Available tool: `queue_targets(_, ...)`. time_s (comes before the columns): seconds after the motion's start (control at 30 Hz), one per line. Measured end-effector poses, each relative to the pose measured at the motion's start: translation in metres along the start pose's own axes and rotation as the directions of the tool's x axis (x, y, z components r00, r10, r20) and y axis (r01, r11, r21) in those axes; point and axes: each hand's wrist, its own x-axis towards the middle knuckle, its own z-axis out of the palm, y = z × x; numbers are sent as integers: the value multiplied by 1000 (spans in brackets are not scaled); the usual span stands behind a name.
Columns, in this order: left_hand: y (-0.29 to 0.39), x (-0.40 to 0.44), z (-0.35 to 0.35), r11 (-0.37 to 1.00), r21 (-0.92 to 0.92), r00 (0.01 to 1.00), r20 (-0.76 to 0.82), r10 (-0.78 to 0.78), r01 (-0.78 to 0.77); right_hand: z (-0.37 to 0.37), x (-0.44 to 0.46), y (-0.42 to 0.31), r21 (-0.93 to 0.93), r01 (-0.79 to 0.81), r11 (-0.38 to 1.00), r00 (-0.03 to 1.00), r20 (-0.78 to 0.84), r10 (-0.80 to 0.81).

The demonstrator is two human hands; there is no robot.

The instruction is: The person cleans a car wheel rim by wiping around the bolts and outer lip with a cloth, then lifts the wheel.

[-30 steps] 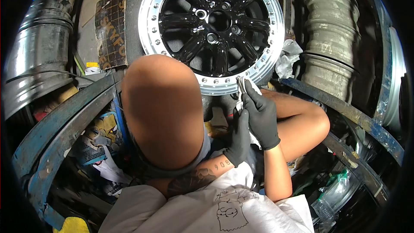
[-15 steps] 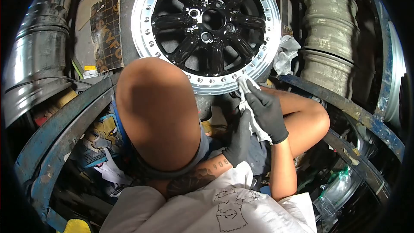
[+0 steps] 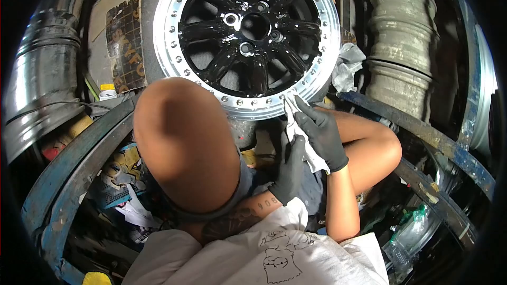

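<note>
A wheel rim (image 3: 311,80) with glossy black spokes and a polished silver lip ringed with small bolts lies face up in front of my knees. My right hand (image 3: 323,140), in a dark glove, pinches a white cloth (image 3: 311,159) with its fingertips at the near right part of the lip. The cloth's upper end touches the lip there, and the rest hangs down past the palm. Just below and to the left, my left hand (image 3: 289,174), also gloved, is closed on the cloth's hanging part; its fingers are partly hidden.
A crumpled grey cloth (image 3: 347,67) lies right of the wheel. Stacked bare rims (image 3: 398,42) stand on the right, shiny metal barrels (image 3: 45,68) on the left. Blue metal bars (image 3: 79,161) run on both sides of my legs. Printed board (image 3: 125,47) lies left of the wheel.
The view has shifted slightly, so the wheel and both hands appear a little further left. Both hands keep their hold on the cloth, which stays at the same part of the lip.
</note>
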Motion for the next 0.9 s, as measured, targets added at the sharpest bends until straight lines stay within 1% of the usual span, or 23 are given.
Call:
queue_targets(0.03,1,0,3,999,-12,1000,-7,30,-30,1,1,1,41,-2,999,1000,0,2)
queue_targets(0.07,1,-1,4,998,-22,998,-16,54,-54,3,4,2,34,-5,999,1000,2,5)
queue_targets(0.17,2,-1,1,991,131,999,-34,2,2,2,1,-6,-26,-18,1000,1000,14,19)
queue_targets(0.27,-2,1,0,994,93,998,5,58,-58,5,-1,-4,32,30,999,1000,-7,-29)
queue_targets(0.33,8,-4,2,997,68,999,14,-29,28,6,-3,3,-52,28,998,999,-37,-30)
queue_targets(0.37,8,-4,2,997,60,999,9,-38,38,7,-3,5,-94,29,995,998,-55,-34)
queue_targets(0.4,8,-4,2,998,51,999,4,-48,48,8,-5,6,-89,28,996,998,-55,-33)
queue_targets(0.47,-9,0,-5,999,35,999,-43,3,-2,11,-13,8,-81,26,996,998,-46,-30)
queue_targets(0.57,-19,9,-9,997,-43,997,-45,66,-68,27,-15,-6,-192,110,975,988,-88,-128)
queue_targets(0.6,-23,11,-13,998,-46,998,-44,46,-48,33,-13,-3,-304,263,916,947,-102,-306)
queue_targets(0.67,-31,15,-21,993,-120,999,-41,-2,-3,35,-17,-9,-532,230,815,946,-75,-316)
queue_targets(0.7,-35,16,-22,991,-136,998,-56,0,-7,37,-19,-11,-634,213,744,945,-61,-322)
queue_targets(0.73,-38,18,-23,988,-151,998,-71,1,-12,37,-19,-4,-659,264,704,921,-44,-386)
queue_targets(0.77,-42,19,-25,986,-167,996,-86,3,-17,40,-20,-5,-684,226,693,929,-62,-364)
queue_targets(0.83,-25,12,-14,975,-222,997,-76,14,-30,48,-23,-12,-732,146,666,943,-101,-318)
queue_targets(0.9,-20,9,-14,970,-242,999,-48,-8,-3,51,-25,-22,-745,67,663,969,-108,-220)
